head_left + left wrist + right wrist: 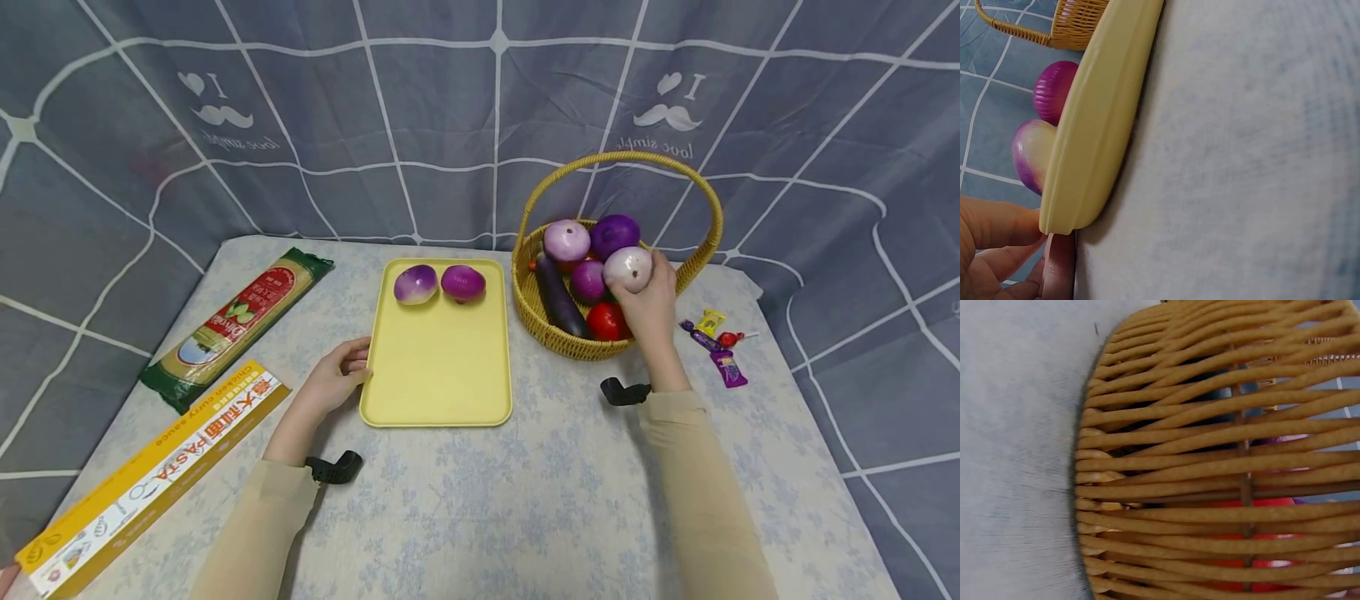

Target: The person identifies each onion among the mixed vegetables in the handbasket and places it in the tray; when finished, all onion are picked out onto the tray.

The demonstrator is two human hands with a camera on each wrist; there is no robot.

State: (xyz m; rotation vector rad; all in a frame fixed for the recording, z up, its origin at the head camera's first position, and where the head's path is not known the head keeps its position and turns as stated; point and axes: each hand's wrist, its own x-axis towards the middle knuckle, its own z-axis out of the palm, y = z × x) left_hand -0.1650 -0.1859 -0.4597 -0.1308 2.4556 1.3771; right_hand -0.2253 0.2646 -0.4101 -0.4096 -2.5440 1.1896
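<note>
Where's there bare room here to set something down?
Free: the near half of the tray, below its two onions, and the tablecloth in front, between the sleeves. Crowded: the basket, with vegetables and the right hand gripping a pale onion; and the left side, with the pasta packet and long box.

Slate-blue curtains (435,108) hang behind the counter (570,517) and along both its sides, rippled by soft folds. White lines cross them in a large, wavering grid, with a star-like motif (499,41) at one crossing. Two printed white moustaches (222,116) sit beneath hearts (191,82), with mirror-reversed lettering (242,142) below. A whitish tablecloth (450,508) with faint blue florals covers the counter. The light is soft and fairly even.
</note>
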